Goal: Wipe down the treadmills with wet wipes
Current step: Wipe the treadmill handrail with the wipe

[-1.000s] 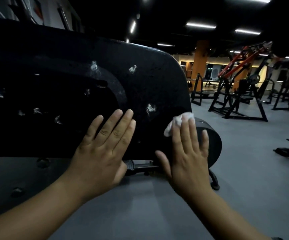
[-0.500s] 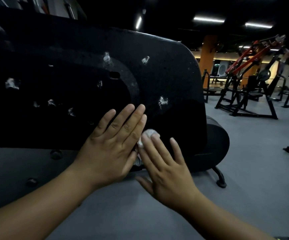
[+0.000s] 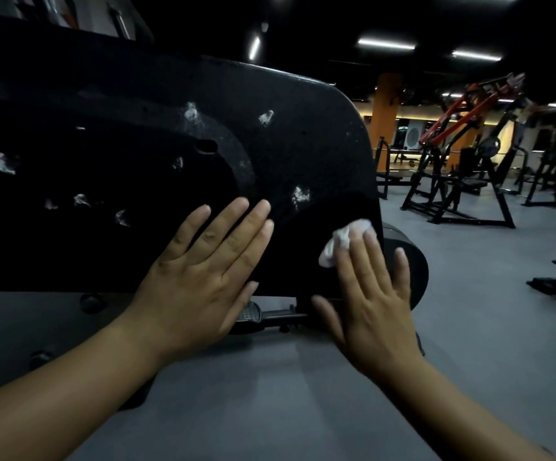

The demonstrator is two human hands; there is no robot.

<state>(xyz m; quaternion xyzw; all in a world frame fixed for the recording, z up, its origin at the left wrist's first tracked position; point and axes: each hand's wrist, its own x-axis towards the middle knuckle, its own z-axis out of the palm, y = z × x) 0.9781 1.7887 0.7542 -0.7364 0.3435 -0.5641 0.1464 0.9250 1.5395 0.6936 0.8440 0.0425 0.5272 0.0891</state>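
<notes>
While I watch through the head camera, the left grip [image 3: 200,281] lies flat against the black side panel [image 3: 120,104] of the machine, its fingers straight and close together, holding nothing. The right grip [image 3: 376,301] is just as flat, thumb spread to the left, its straight fingers pressing a crumpled white wet wipe [image 3: 343,239] against the same panel near its rounded right edge. The wipe shows above and left of the fingertips. The two grips are apart, with bare panel between them. White flecks [image 3: 301,195] dot the panel above and left of the left grip. A round black housing [image 3: 414,261] sits just behind the panel's right edge, and a pedal [image 3: 250,312] shows below, between the two grips. Grey floor [image 3: 270,394] runs right toward black-and-red weight machines [image 3: 463,181], well apart, under strip lights [image 3: 386,44].
</notes>
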